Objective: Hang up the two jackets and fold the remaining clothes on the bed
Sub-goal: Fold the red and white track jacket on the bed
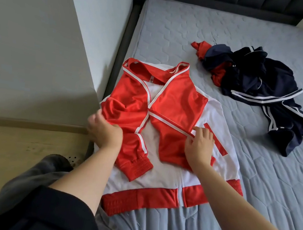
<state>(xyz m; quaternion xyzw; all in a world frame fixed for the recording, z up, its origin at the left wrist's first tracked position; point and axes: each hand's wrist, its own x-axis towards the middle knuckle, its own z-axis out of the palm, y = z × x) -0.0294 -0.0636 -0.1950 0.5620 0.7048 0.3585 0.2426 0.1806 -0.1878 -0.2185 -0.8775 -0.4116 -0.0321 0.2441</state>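
A red and white jacket (167, 175) lies flat on the bed's near left corner, both red sleeves folded across its white body. My left hand (104, 130) grips the folded left sleeve near its elbow at the jacket's left edge. My right hand (199, 146) pinches the white stripe of the right sleeve where it crosses the body. A crumpled heap of dark navy clothes (262, 85) with white stripes and some red cloth lies further back on the right.
The bed has a pale blue quilted mattress (253, 186) and a dark headboard (219, 0). A white wall (31, 41) and wooden floor (18, 141) border the bed on the left. My dark trouser leg shows at lower left.
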